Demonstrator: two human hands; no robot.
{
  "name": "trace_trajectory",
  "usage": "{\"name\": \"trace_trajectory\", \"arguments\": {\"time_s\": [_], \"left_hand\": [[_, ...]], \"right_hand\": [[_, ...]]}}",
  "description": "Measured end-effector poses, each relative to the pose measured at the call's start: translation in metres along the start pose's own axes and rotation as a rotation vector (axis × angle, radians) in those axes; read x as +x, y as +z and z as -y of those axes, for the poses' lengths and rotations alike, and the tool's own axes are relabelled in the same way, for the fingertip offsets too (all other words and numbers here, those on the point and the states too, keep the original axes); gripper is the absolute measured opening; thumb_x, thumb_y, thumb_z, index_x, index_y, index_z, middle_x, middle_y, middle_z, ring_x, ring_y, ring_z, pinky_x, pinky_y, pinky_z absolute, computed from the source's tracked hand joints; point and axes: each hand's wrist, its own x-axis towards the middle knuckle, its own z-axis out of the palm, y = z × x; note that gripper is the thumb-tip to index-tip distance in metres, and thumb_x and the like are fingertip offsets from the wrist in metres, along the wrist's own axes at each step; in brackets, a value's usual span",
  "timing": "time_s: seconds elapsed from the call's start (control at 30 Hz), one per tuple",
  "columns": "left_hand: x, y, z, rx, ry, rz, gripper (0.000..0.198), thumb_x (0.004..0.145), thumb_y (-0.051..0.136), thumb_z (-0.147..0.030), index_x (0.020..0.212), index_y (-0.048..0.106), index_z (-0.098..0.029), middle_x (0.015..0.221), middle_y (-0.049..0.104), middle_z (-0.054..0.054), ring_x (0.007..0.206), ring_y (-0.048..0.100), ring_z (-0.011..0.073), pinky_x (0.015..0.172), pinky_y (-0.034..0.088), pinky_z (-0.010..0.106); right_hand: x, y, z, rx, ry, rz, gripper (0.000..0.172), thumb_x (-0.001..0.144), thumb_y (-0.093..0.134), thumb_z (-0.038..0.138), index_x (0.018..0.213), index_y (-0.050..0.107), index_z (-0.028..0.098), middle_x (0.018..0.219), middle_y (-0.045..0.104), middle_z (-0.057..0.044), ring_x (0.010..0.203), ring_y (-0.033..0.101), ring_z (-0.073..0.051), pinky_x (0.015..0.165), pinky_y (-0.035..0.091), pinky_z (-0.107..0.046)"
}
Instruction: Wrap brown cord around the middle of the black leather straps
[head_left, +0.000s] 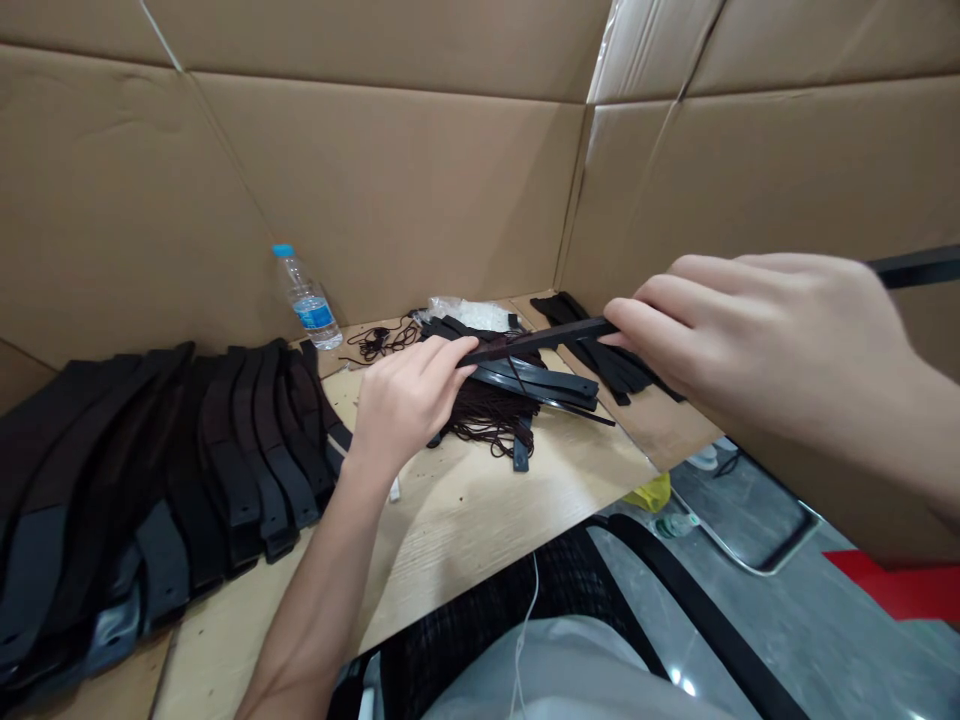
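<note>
My left hand [412,395] is closed on the near end of a long dark strip [551,339], thumb and fingers pinching it. Further along, my right hand [772,325] wraps round the same strip, whose far end sticks out to the right past the wrist. The stretch between the hands looks dark brown, perhaps wound with cord. Beneath it on the table lie loose black curved strips [540,380] with a hole near the end, on a tangle of dark brown cord [487,420]. My left hand partly hides this heap.
Many finished-looking black strips [247,440] with brown middles are piled at the left. A water bottle [311,305] stands against the cardboard wall [390,190]. Clear plastic wrap [472,314] and flat black strips [574,310] lie at the back of the wooden table [465,550].
</note>
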Motion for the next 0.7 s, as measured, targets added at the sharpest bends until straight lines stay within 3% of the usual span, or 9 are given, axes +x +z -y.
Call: {"name": "trace_trajectory", "arguments": {"time_s": [0.17, 0.3, 0.47, 0.6, 0.7], "left_hand": [[-0.003, 0.002, 0.002, 0.026, 0.003, -0.054, 0.023, 0.09, 0.062, -0.036, 0.1, 0.059, -0.015, 0.08, 0.068, 0.004, 0.066, 0.064, 0.0168, 0.056, 0.045, 0.027], [-0.004, 0.005, 0.005, 0.011, 0.048, -0.064, 0.012, 0.093, 0.058, -0.029, 0.097, 0.059, -0.018, 0.08, 0.068, 0.003, 0.07, 0.064, 0.0176, 0.059, 0.046, 0.028], [-0.003, 0.007, 0.006, -0.064, 0.065, -0.039, 0.016, 0.094, 0.056, -0.031, 0.101, 0.059, -0.016, 0.086, 0.069, 0.007, 0.078, 0.065, 0.0206, 0.068, 0.05, 0.032], [-0.003, 0.008, 0.008, -0.081, 0.037, 0.038, 0.024, 0.096, 0.05, -0.036, 0.106, 0.06, -0.016, 0.092, 0.069, 0.009, 0.082, 0.065, 0.0216, 0.072, 0.051, 0.034], [-0.004, 0.008, 0.008, -0.079, 0.021, 0.077, 0.028, 0.1, 0.041, -0.035, 0.099, 0.061, -0.015, 0.091, 0.069, 0.009, 0.073, 0.064, 0.0185, 0.064, 0.049, 0.03]], "right_hand": [[0.002, 0.004, -0.002, 0.084, -0.038, 0.027, 0.04, 0.097, 0.038, 0.036, 0.068, 0.061, 0.021, 0.056, 0.053, -0.004, 0.059, 0.05, -0.018, 0.05, 0.019, -0.032], [0.003, 0.013, -0.008, 0.131, -0.021, 0.065, 0.036, 0.094, 0.039, 0.039, 0.074, 0.063, 0.021, 0.058, 0.055, -0.003, 0.051, 0.046, -0.016, 0.05, 0.017, -0.032], [0.005, 0.019, -0.02, 0.156, -0.117, 0.092, 0.034, 0.09, 0.045, 0.054, 0.088, 0.064, 0.026, 0.061, 0.058, -0.001, 0.052, 0.048, -0.017, 0.05, 0.018, -0.031], [0.004, 0.019, -0.021, 0.175, -0.162, 0.093, 0.034, 0.097, 0.039, 0.045, 0.094, 0.064, 0.024, 0.07, 0.063, -0.003, 0.057, 0.053, -0.017, 0.05, 0.022, -0.031], [0.005, 0.021, -0.018, 0.206, -0.122, 0.045, 0.04, 0.1, 0.033, 0.041, 0.089, 0.065, 0.021, 0.075, 0.064, -0.004, 0.058, 0.054, -0.017, 0.051, 0.024, -0.031]]}}
